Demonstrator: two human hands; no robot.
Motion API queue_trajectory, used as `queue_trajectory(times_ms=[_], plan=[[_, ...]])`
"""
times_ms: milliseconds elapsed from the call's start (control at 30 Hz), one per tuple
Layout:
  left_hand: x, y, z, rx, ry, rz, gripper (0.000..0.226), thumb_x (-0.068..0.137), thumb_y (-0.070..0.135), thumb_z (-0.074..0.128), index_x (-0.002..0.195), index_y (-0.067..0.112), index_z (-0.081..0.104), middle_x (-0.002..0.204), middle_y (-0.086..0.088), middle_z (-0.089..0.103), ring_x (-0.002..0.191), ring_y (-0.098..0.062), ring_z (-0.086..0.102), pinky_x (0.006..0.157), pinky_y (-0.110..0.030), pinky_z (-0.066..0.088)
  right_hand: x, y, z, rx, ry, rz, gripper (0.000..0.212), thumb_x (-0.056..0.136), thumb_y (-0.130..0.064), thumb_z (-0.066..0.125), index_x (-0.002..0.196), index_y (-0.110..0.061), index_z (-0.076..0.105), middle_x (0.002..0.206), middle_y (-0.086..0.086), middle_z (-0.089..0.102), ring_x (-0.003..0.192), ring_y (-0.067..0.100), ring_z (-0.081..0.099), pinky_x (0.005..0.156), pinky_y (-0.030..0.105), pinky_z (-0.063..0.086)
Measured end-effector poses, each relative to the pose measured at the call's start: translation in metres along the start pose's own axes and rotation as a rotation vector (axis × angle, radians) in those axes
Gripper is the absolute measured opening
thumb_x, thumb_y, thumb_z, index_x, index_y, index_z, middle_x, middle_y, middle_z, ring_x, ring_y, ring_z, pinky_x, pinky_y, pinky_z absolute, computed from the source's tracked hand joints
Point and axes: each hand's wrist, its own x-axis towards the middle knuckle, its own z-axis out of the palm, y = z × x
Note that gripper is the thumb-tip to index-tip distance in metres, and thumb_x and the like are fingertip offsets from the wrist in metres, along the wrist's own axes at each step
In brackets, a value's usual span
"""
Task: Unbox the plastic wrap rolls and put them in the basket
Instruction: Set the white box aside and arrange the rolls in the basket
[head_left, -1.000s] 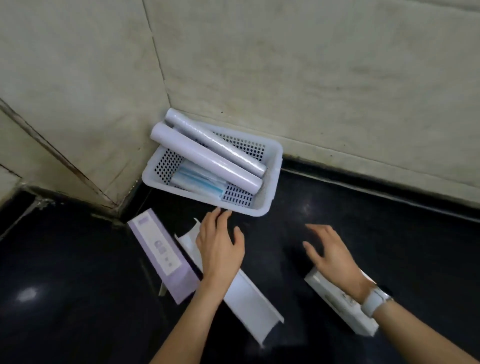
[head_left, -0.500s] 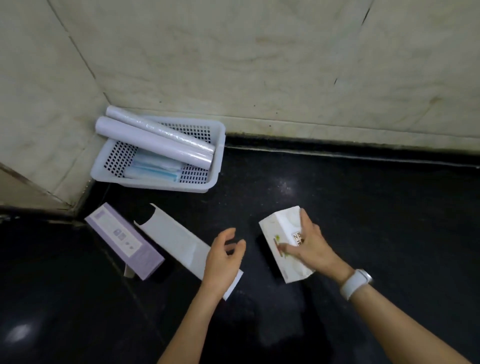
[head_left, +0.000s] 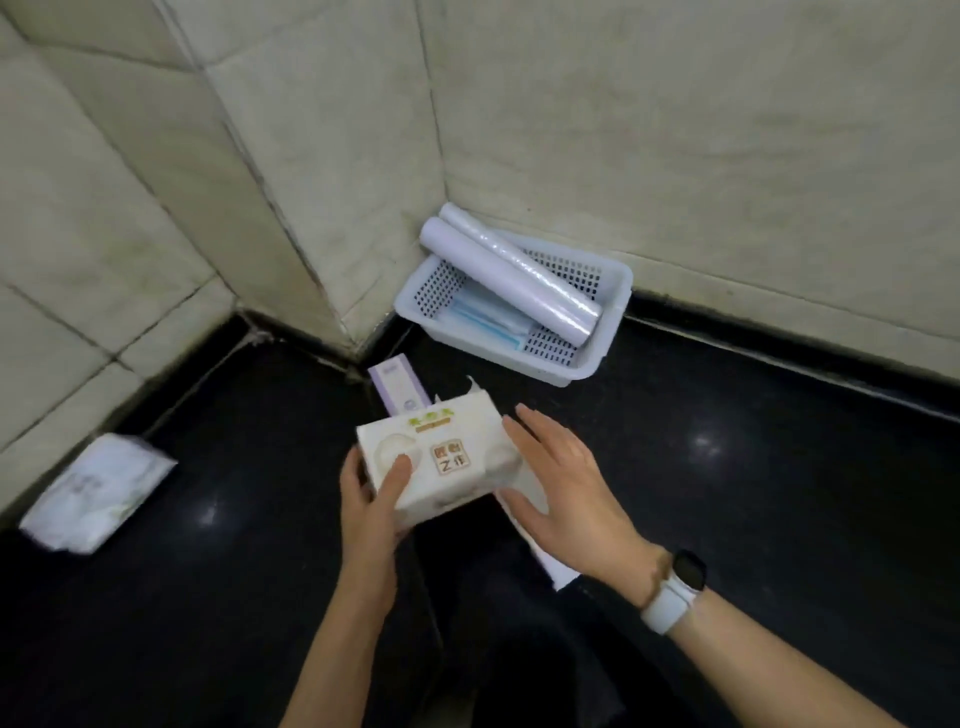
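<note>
Box (head_left: 441, 462) is now sitting up between both hands: my left hand (head_left: 371, 493) is gripping its end, right hand (head_left: 558, 478) lying open beside it. Two rolls (head_left: 511, 278) are resting in the basket (head_left: 605, 332) at one o'clock, so unboxing is coming next.

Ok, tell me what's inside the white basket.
The white basket holds two plastic wrap rolls lying diagonally, their far ends over the rim. Light blue packets lie flat beneath. Whatever the rolls cover is hidden.
</note>
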Motion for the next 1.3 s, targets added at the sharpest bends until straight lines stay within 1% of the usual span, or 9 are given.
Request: queue_trajectory(times_ms=[200, 400, 467, 533, 600, 667, 733, 1100, 1300], plan=[[0.022, 0.003, -0.095, -0.099, 0.244, -0.029, 0.041, 0.089, 0.025, 0.051, 0.127, 0.034, 0.038, 0.127, -0.001, 0.057, 0.106, -0.021, 0.059, 0.077, -0.038, 0.051, 0.071, -0.033, 0.068, -0.035, -0.254, -0.087, 0.052, 0.09, -0.021, 0.047, 0.139, -0.013, 0.03, 0.15, 0.01, 0.029, 0.137, 0.024, 0.026, 0.113, 0.031, 0.019], [0.096, 0.014, -0.137, -0.316, 0.381, -0.146, 0.05, 0.095, 0.025, 0.038, 0.139, 0.041, 0.018, 0.127, -0.001, 0.051, 0.099, -0.021, 0.056, 0.088, -0.043, 0.045, 0.119, -0.043, 0.107, -0.068, -0.376, -0.067, 0.049, 0.092, -0.021, 0.045, 0.138, -0.013, 0.033, 0.149, 0.011, 0.031, 0.136, 0.022, 0.027, 0.111, 0.025, 0.019], [0.129, 0.022, -0.142, -0.256, 0.438, -0.139, 0.056, 0.096, 0.023, 0.035, 0.143, 0.039, 0.007, 0.136, -0.001, 0.043, 0.112, -0.024, 0.052, 0.099, -0.046, 0.041, 0.133, -0.041, 0.114, -0.127, -0.387, -0.073, 0.049, 0.092, -0.021, 0.044, 0.138, -0.012, 0.033, 0.148, 0.012, 0.031, 0.137, 0.023, 0.026, 0.112, 0.026, 0.016], [0.161, 0.029, -0.142, 0.125, 0.496, -0.074, 0.063, 0.096, 0.024, 0.038, 0.145, 0.032, 0.0, 0.154, -0.005, 0.019, 0.136, -0.032, 0.029, 0.113, -0.05, 0.025, 0.144, -0.035, 0.122, -0.246, -0.434, -0.078, 0.052, 0.091, -0.024, 0.043, 0.14, -0.014, 0.028, 0.15, 0.012, 0.025, 0.139, 0.026, 0.018, 0.115, 0.032, 0.013], [0.181, 0.027, -0.139, 0.794, 0.445, 0.022, 0.064, 0.093, 0.028, 0.044, 0.145, 0.032, 0.005, 0.158, -0.006, 0.0, 0.143, -0.035, -0.001, 0.114, -0.059, 0.006, 0.153, -0.026, 0.128, -0.368, -0.489, -0.06, 0.057, 0.09, -0.027, 0.043, 0.142, -0.016, 0.021, 0.154, 0.013, 0.012, 0.142, 0.03, 0.006, 0.118, 0.039, 0.008], [0.192, 0.018, -0.141, 1.337, 0.297, 0.173, 0.06, 0.094, 0.031, 0.041, 0.144, 0.034, 0.008, 0.158, -0.004, -0.003, 0.143, -0.034, -0.01, 0.109, -0.065, -0.002, 0.16, -0.019, 0.133, -0.436, -0.513, -0.031, 0.061, 0.089, -0.028, 0.043, 0.143, -0.018, 0.016, 0.156, 0.013, 0.002, 0.143, 0.031, -0.003, 0.117, 0.043, 0.003], [0.2, 0.008, -0.147, 1.556, 0.211, 0.268, 0.058, 0.095, 0.03, 0.037, 0.144, 0.035, 0.005, 0.158, -0.004, -0.002, 0.143, -0.033, -0.008, 0.111, -0.064, -0.001, 0.166, -0.014, 0.138, -0.464, -0.501, -0.021, 0.062, 0.089, -0.027, 0.044, 0.143, -0.019, 0.015, 0.156, 0.013, -0.002, 0.142, 0.032, -0.006, 0.116, 0.044, 0.0], [0.301, 0.063, -0.153, 1.535, 0.34, 0.064, 0.073, 0.09, 0.014, 0.047, 0.145, 0.031, 0.001, 0.157, -0.008, -0.005, 0.142, -0.035, -0.009, 0.111, -0.065, 0.001, 0.177, -0.006, 0.144, -0.45, -0.374, -0.053, 0.054, 0.089, -0.026, 0.042, 0.141, -0.019, 0.025, 0.155, 0.012, 0.014, 0.143, 0.029, 0.007, 0.116, 0.042, 0.008], [0.246, 0.047, -0.092, 1.219, 0.321, 0.273, 0.056, 0.089, 0.014, 0.047, 0.141, 0.017, 0.026, 0.154, -0.013, 0.017, 0.142, -0.033, 0.007, 0.11, -0.064, 0.002, 0.182, -0.005, 0.124, -0.141, -0.295, -0.053, 0.041, 0.091, -0.017, 0.044, 0.131, -0.009, 0.044, 0.142, 0.013, 0.043, 0.135, 0.025, 0.034, 0.112, 0.028, 0.023]])
